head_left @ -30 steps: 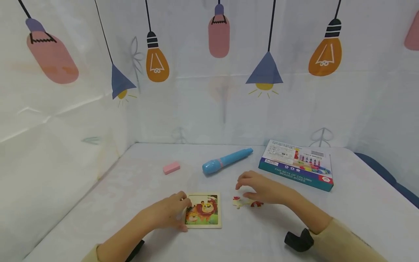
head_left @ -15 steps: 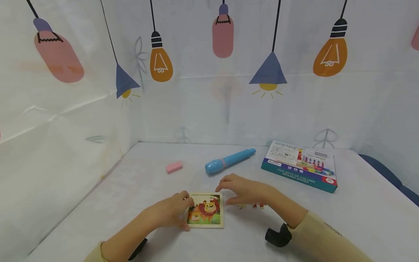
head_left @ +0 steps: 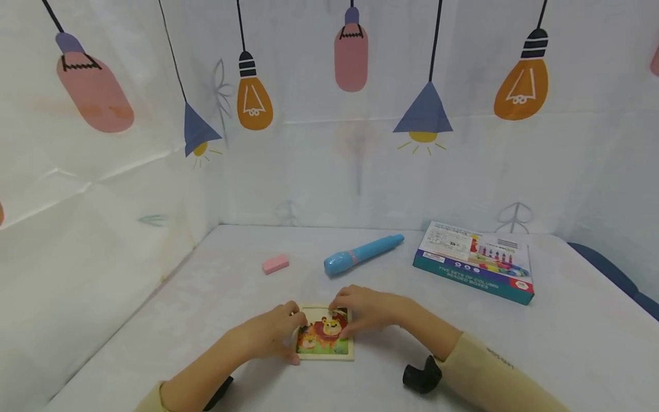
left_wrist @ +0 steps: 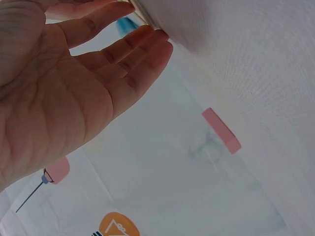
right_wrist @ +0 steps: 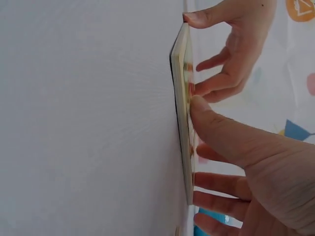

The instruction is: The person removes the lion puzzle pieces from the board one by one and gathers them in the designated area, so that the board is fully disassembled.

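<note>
A square wooden jigsaw puzzle (head_left: 322, 344) with a lion picture lies on the white table in a pale frame. My left hand (head_left: 270, 333) holds its left side, thumb at the near corner and fingertips over the far part of that edge. My right hand (head_left: 368, 309) reaches over the right side, with thumb and fingertips touching the picture's face. In the right wrist view the puzzle's edge (right_wrist: 182, 118) shows side-on, with both hands at it. The left wrist view catches only a sliver of the frame (left_wrist: 142, 12) past the fingertips.
Behind the puzzle lie a pink block (head_left: 275, 264) and a blue toy microphone (head_left: 362, 254). A boxed bead set (head_left: 473, 260) sits at the back right. A printed white cloth (head_left: 309, 171) hangs behind the table. The right forearm covers where loose pieces lay.
My right hand has moved left from beside the loose puzzle pieces onto the puzzle's right side. My left hand has stayed at its left edge. The view has shifted slightly.
</note>
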The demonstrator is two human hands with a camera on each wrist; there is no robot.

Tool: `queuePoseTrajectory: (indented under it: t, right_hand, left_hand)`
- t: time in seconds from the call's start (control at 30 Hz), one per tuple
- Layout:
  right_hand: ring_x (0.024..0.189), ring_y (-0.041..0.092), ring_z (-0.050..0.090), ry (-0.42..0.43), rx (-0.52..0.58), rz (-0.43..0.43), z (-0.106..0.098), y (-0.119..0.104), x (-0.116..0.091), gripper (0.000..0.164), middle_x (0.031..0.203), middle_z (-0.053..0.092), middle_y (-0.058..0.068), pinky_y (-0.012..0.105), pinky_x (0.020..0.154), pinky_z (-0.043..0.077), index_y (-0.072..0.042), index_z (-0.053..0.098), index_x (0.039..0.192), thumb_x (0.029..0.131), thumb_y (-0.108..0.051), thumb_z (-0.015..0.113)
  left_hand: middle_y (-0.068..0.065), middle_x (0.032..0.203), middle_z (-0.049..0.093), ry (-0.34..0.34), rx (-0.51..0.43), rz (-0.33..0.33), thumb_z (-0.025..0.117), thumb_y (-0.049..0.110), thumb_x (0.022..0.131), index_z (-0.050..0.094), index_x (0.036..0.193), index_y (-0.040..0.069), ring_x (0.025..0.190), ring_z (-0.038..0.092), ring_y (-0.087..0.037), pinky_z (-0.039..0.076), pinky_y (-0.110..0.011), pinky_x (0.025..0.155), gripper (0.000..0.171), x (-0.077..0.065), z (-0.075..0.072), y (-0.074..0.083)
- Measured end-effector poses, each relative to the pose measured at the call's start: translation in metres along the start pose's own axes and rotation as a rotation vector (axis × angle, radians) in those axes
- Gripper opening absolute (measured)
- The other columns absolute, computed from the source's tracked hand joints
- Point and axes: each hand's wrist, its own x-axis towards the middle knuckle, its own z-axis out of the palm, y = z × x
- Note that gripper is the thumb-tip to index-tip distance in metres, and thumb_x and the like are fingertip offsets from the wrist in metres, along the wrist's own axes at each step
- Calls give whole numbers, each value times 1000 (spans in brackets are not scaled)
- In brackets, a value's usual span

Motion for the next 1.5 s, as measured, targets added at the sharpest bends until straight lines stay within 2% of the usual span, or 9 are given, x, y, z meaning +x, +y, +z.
queuePoseTrajectory:
  t: [0.27, 0.5, 0.8, 0.93, 1.17, 1.4, 1.5]
  right_hand:
    - [106, 10, 46, 22, -16, 3, 4, 4, 2, 52, 114, 51, -7, 30, 92, 41, -19, 58, 117, 77, -50, 68]
    - [107, 9, 44, 12, 25, -3, 7, 7, 4, 52, 113, 50, -9, 30, 94, 39, -20, 58, 118, 76, -50, 68]
    - [108, 9, 44, 11, 18, 6, 7, 7, 4, 52, 114, 49, -9, 30, 95, 39, -21, 58, 117, 76, -51, 67]
    - [106, 9, 45, 18, 6, 2, 6, 6, 3, 52, 111, 50, -10, 30, 93, 40, -21, 58, 115, 75, -52, 68]
    - [104, 8, 45, 29, -2, -10, 6, 6, 2, 51, 109, 51, -11, 29, 93, 40, -21, 59, 114, 75, -53, 67]
    - [102, 8, 48, 56, -95, -42, 8, 8, 3, 52, 110, 54, -11, 30, 91, 42, -23, 60, 113, 74, -59, 64]
    - [99, 8, 49, 74, -163, -52, 8, 8, 3, 52, 109, 55, -10, 31, 89, 42, -26, 60, 113, 74, -61, 61]
  left_hand:
    - [0, 108, 47, 0, 0, -5, 76, 45, 66, 57, 108, 15, 90, 46, -15, 47, -33, 79, 55, 1, 1, -1]
    - [0, 108, 46, -13, -20, -12, 76, 44, 67, 56, 108, 15, 90, 45, -15, 47, -34, 79, 54, 0, 2, -2]
    - [-4, 116, 47, 0, -39, 2, 78, 39, 68, 54, 107, 16, 101, 48, -19, 44, -39, 87, 51, -2, 1, -2]
    - [-4, 116, 48, -15, -51, 10, 78, 38, 68, 53, 108, 15, 98, 51, -18, 44, -39, 88, 52, -1, 0, -2]
    - [-2, 119, 49, -46, -74, -7, 77, 38, 68, 52, 112, 15, 104, 50, -18, 42, -40, 91, 55, 1, -2, -1]
    - [0, 125, 51, -102, -147, -33, 76, 37, 70, 43, 130, 8, 114, 49, -21, 38, -43, 95, 74, 3, -3, -1]
    - [-4, 130, 50, -115, -160, -40, 75, 37, 71, 43, 131, 11, 116, 48, -24, 38, -45, 95, 72, 3, -4, -2]
